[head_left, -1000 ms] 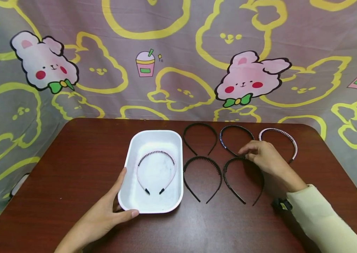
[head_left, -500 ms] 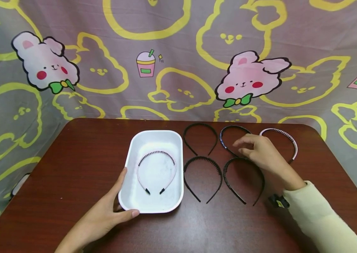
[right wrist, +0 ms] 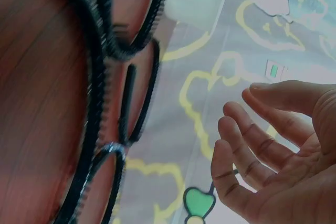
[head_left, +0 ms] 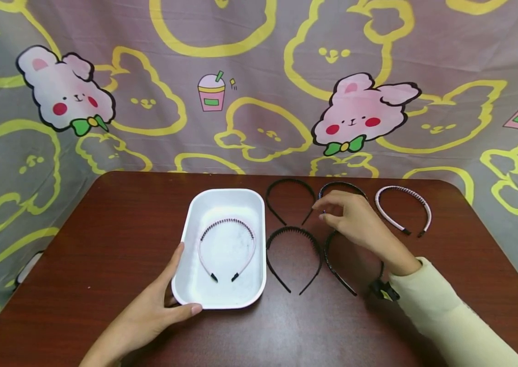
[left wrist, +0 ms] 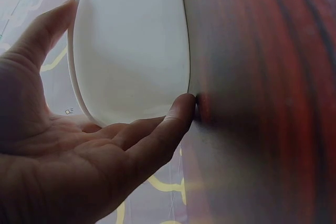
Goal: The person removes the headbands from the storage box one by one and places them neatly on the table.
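Note:
My left hand (head_left: 146, 306) holds the white tray (head_left: 262, 265) at its near-left corner, thumb at the near rim and fingers along the left wall. Inside the tray lies a pale pink headband (head_left: 228, 220). Over the headbands on the right hovers my right hand (head_left: 355, 219), its fingers loosely bent and holding nothing. Beneath it are a dark headband with blue glitter (head_left: 338, 183) and a black headband (head_left: 332, 269), both partly hidden. The right wrist view shows the empty fingers (right wrist: 262, 145) raised apart from the headbands.
Between the tray and the right hand lie a thin black headband (head_left: 290, 180) at the back and a toothed black headband (head_left: 293, 229) in front. A pink-white headband (head_left: 428, 209) lies at the back right. A patterned curtain (head_left: 259, 92) hangs behind the brown table (head_left: 117, 229).
My right hand has moved left and slightly up, away from the pink-white headband and over the blue-glitter one. The left hand and the tray have stayed put.

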Action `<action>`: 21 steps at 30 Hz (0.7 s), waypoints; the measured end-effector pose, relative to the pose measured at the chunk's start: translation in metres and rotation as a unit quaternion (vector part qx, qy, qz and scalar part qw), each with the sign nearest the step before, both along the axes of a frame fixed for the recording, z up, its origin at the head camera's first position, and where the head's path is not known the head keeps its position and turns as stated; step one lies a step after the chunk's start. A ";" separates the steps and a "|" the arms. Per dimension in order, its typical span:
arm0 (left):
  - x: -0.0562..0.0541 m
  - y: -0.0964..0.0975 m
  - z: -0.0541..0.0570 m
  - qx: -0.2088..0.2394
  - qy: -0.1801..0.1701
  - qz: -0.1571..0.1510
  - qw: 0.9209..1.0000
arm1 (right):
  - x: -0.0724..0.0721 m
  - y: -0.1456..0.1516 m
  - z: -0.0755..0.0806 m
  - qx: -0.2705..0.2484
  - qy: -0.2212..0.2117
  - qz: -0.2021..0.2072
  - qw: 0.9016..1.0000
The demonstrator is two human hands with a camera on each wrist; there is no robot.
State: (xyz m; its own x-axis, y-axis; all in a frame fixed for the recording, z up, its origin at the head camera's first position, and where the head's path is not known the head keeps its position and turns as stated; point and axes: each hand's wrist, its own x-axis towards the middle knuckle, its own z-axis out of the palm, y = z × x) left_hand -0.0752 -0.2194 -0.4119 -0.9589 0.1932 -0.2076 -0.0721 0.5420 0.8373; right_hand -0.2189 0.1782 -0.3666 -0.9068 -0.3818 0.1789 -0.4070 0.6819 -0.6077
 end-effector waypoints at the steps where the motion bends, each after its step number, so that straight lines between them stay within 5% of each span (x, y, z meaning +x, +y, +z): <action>1: 0.000 0.000 0.000 -0.002 0.000 0.001 1.000 | 0.000 -0.003 0.000 -0.004 0.002 0.003 1.000; 21: 0.000 -0.001 0.000 0.002 -0.008 -0.001 1.000 | 0.001 -0.052 0.003 -0.063 0.036 0.069 0.995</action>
State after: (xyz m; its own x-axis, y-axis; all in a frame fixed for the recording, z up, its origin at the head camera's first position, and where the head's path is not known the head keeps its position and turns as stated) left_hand -0.0751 -0.2204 -0.4124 -0.9550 0.1955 -0.2232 -0.0854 0.5394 0.8377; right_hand -0.2180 0.1260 -0.3636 -0.8298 -0.4726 0.2967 -0.5379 0.5359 -0.6508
